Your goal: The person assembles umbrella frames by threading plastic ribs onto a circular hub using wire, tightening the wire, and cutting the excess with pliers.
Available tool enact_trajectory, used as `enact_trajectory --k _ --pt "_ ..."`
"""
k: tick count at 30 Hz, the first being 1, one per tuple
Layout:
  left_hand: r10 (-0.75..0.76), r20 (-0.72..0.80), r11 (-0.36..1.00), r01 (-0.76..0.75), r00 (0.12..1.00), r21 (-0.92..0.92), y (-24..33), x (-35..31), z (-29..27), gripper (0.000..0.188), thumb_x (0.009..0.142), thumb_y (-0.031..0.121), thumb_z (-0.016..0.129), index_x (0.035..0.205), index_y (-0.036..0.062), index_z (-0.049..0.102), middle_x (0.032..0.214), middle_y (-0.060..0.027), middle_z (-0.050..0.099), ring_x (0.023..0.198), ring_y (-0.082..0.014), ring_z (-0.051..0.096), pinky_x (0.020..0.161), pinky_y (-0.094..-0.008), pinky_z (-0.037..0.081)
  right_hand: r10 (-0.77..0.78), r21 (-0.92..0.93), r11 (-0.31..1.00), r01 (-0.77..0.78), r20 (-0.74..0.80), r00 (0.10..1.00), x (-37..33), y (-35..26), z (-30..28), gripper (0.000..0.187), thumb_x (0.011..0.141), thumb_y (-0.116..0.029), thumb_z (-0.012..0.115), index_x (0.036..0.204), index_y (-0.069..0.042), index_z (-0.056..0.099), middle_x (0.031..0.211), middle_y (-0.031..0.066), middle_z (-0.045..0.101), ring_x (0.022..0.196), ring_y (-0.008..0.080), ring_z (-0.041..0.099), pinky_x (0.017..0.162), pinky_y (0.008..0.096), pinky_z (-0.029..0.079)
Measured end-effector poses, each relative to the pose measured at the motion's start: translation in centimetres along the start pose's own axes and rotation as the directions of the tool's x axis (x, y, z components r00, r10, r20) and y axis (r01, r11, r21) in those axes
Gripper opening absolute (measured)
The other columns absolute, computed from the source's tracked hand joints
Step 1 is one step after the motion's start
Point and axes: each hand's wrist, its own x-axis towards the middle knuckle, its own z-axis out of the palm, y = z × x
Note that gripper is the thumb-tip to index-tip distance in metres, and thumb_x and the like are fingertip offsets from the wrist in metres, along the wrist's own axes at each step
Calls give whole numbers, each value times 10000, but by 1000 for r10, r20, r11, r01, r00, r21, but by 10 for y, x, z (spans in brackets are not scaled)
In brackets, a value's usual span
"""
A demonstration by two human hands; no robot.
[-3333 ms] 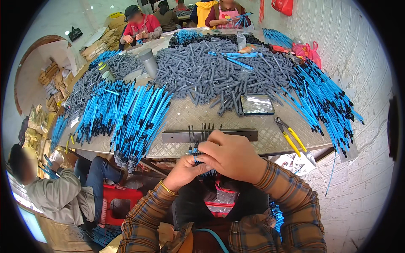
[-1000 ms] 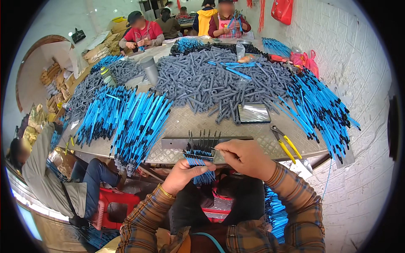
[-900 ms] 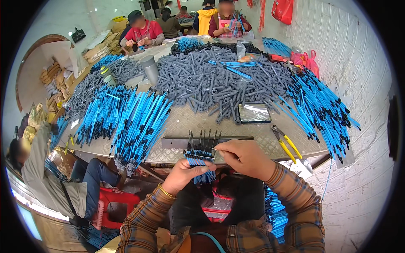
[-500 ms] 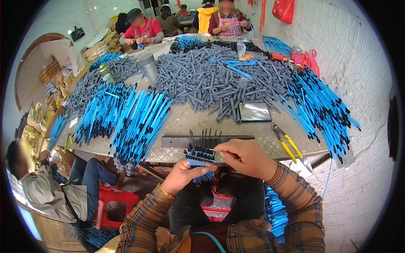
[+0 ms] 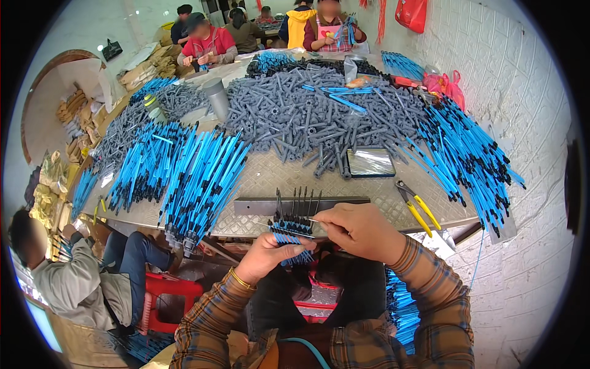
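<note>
In front of me at the table's near edge, my left hand (image 5: 263,263) is closed around a bundle of thin blue tubes (image 5: 298,258) with black upper ends. Several thin dark rods (image 5: 295,202) stand up out of the bundle. A narrow metal strip seems to run across it beside my left thumb. My right hand (image 5: 364,232) is closed in a pinch at the bundle's right side. From its fingertips a thin pale metal pin (image 5: 312,220) points toward the black ends; whether it touches them I cannot tell.
A flat metal bar (image 5: 252,207) lies behind the bundle. Yellow-handled pliers (image 5: 418,209) are at the right. Grey plastic plugs (image 5: 289,117) fill the middle, with blue tube heaps (image 5: 206,178) left and right (image 5: 473,154). A grey cup (image 5: 216,99) stands among them. Other people sit around.
My hands have barely moved. At the far end, a co-worker now holds up several blue tubes. The person at the left has shifted and raised an arm.
</note>
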Motion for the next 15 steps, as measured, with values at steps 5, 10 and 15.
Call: enact_trajectory --k 5,10,15 --pt "7 26 999 -8 1000 42 2 1 1 197 879 45 555 1060 1 618 1027 -73 653 976 -145 596 877 -277 453 -11 -30 999 12 35 999 2 -2 0 186 787 -101 581 969 -76 613 772 104 617 673 291 606 571 347 474" --pt "9 48 996 -13 999 91 4 2 2 199 878 42 557 1062 13 627 1029 -50 653 975 -118 586 869 -258 447 90 71 993 -95 61 994 2 -3 7 240 812 -132 578 1043 -69 600 862 123 638 733 304 623 619 339 491" --pt "-22 46 997 19 999 72 -3 2 -1 198 872 47 570 1057 19 633 1022 -35 654 968 -99 577 860 -252 445 82 255 963 -87 31 996 -4 9 29 287 844 -165 570 1113 -64 582 919 142 644 787 305 633 671 334 497"
